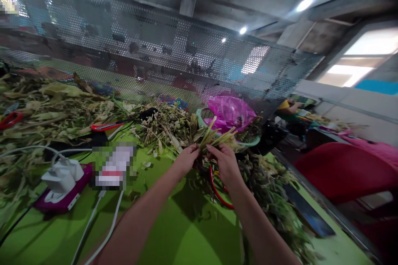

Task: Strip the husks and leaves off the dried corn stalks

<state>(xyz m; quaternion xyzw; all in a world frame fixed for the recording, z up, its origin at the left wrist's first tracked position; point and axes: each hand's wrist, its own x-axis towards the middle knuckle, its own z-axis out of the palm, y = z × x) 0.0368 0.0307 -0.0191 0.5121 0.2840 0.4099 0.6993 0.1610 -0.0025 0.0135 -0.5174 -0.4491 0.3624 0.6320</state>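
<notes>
In the head view, our left hand (187,158) and right hand (226,162) meet just beside each other over the middle of the bench (164,227), both clamped on a bundle of pale, dry stems (225,136). The stems fan up and away from our fingertips, in front of the pale green basket (250,144), and some overlap its near rim. A purple plastic bag (231,112) bulges above that rim.

Between our forearms the green bench top shows as a wedge, widening toward us, so the near side gives our arms the most room. A red loop (219,192) sits just under our right hand, and a heap of greener leaves (276,203) runs down beyond our right forearm. Past it, a dark flat slab (309,211) lies near the right edge of the bench; a red chair (348,169) stands outside that edge.

Space is tighter to the left. A phone (115,167) and a purple power strip (65,196) with white plugs (62,175) lie outside our left forearm, and white cables (88,227) run from there toward the near side. Farther back, a red cutter (107,126) rests near a wide heap of dry leaves (52,112). A metal screen with holes (124,54) closes off the far edge behind the heaps and the basket.
</notes>
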